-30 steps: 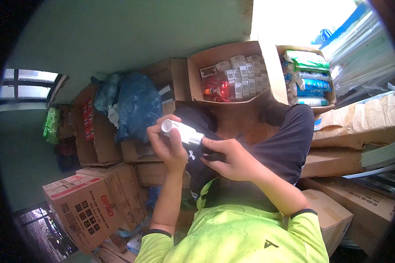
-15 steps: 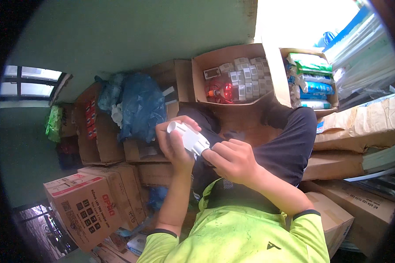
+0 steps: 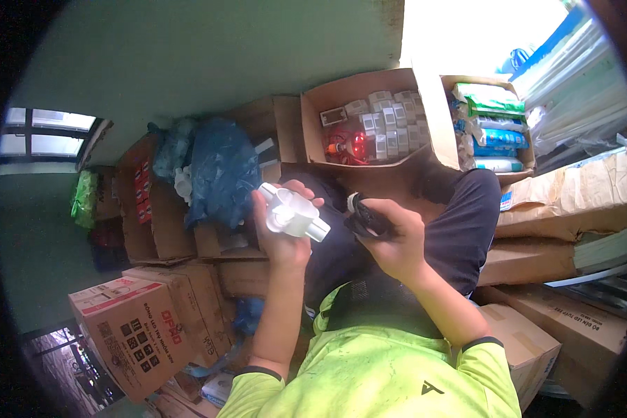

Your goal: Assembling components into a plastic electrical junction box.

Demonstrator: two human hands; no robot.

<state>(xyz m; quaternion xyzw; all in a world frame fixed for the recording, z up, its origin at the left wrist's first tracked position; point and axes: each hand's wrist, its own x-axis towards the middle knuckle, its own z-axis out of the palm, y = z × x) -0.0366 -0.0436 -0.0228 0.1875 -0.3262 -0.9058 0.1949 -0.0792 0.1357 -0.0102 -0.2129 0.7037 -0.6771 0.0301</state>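
Note:
A white plastic conduit junction box (image 3: 292, 212) with short round pipe sockets rests across the palm of my left hand (image 3: 283, 245). The thumb and fingers are curled around its edges. To the right of it, apart from the fitting, my right hand (image 3: 401, 233) is closed around a dark bundle (image 3: 366, 221) with a pale round end at its top. The fingers partly cover that bundle, and its exact kind is hard to make out. Both hands are above my lap, in front of my dark trousers (image 3: 446, 230).
Ahead stands an open carton (image 3: 359, 90) of small white boxes and a red transparent item (image 3: 348, 148). Right of it, another carton (image 3: 529, 164) holds plastic packs. A blue plastic bag (image 3: 223, 171) lies over cartons at left. Long cartons (image 3: 571, 202) are stacked at right.
My right hand has drawn back from the white fitting to the right and now shows a dark bundle in its grip. The fitting has turned in my left hand, which has opened up beneath it.

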